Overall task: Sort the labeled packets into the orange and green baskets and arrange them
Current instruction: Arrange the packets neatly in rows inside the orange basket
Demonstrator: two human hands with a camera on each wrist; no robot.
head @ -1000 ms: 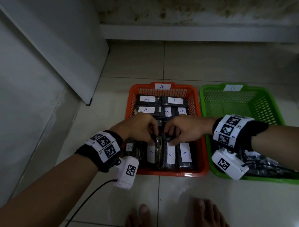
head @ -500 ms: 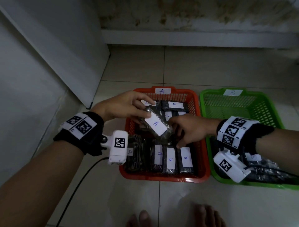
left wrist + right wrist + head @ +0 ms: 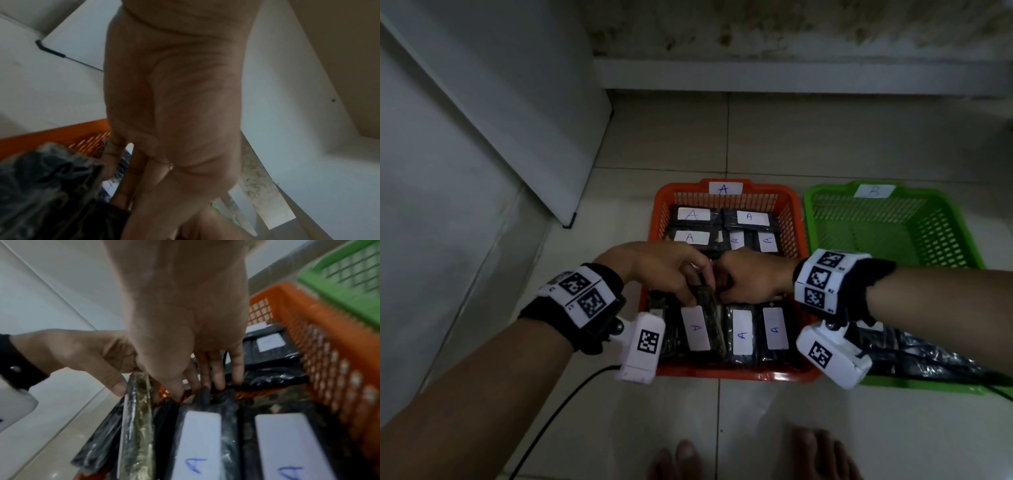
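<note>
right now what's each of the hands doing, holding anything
Left hand: pinching the tilted packet in the orange basket.
Right hand: fingers straight, pressing down among the packets, gripping nothing.

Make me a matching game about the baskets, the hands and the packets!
Things:
1. orange basket
2. green basket
3. left hand
4. right hand

Descriptions:
a. wears the tag B
b. pinches the tilted packet
c. wears the tag A
d. fingers pushed down among the packets beside the tilted one

Pairs: 1-c, 2-a, 3-b, 4-d
</note>
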